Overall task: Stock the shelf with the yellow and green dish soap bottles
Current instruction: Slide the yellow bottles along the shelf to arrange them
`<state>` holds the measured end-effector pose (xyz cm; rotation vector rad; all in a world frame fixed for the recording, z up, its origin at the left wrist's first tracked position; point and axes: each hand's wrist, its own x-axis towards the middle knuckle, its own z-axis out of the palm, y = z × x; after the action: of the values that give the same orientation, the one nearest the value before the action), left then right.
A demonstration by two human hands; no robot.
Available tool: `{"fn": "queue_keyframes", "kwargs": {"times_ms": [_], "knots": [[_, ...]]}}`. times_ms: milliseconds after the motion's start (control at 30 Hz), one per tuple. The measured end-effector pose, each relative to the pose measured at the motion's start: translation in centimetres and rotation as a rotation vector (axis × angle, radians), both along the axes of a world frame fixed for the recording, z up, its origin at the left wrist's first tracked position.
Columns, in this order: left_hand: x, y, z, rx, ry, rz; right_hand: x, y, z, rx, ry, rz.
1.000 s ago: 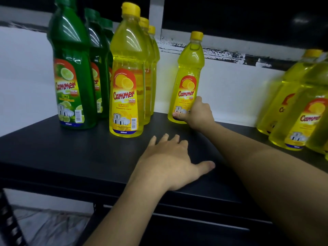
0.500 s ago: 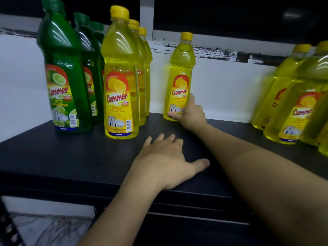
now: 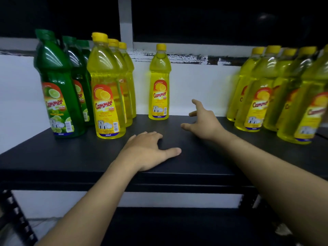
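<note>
While the lone yellow bottle (image 3: pixel 159 86) stands upright at the back of the black shelf (image 3: pixel 53 157), close to the white wall (image 3: pixel 195 86), I see that neither hand holds anything. My reading of the left hand (image 3: pixel 149 150): flat on the shelf near its front edge, palm down, fingers straight and slightly spread. The right hand (image 3: pixel 204 121) hovers above the shelf with fingers and thumb splayed wide. It sits between the lone yellow bottle and the right-hand cluster of yellow bottles (image 3: pixel 262 96), and touches neither. At far left stand the green bottles (image 3: pixel 56 86) in a file running front to back, and just beside them is the left file of yellow bottles (image 3: pixel 106 89), labels forward. The right-hand cluster is blurred, so I cannot count it.

Handling, as I judge it: each bottle looks filled nearly to the neck, so it should feel fairly heavy. The clear plastic wall seems stiff enough to carry but likely to give under a hard squeeze, and its glossy skin may slip. Tall on a narrow base, a bottle would topple if knocked near the cap. I would grasp the body at label height, thumb opposite fingers, and not lift by the cap.
</note>
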<state>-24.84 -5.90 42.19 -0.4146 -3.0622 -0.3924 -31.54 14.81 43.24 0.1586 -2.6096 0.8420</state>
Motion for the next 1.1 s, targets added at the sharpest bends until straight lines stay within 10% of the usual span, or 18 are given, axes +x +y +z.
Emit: {"fn": "queue_keyframes", "kwargs": {"times_ms": [567,1100], "knots": [[-0.1,15.2,-0.4,0.125,0.032,-0.195,10.6,20.2,1.3,-0.123,0.489,-0.535],[-1.5,14.8,-1.5,0.168,0.033,-0.179,7.9,26.0,-0.4,-0.368,0.202,-0.498]]}}
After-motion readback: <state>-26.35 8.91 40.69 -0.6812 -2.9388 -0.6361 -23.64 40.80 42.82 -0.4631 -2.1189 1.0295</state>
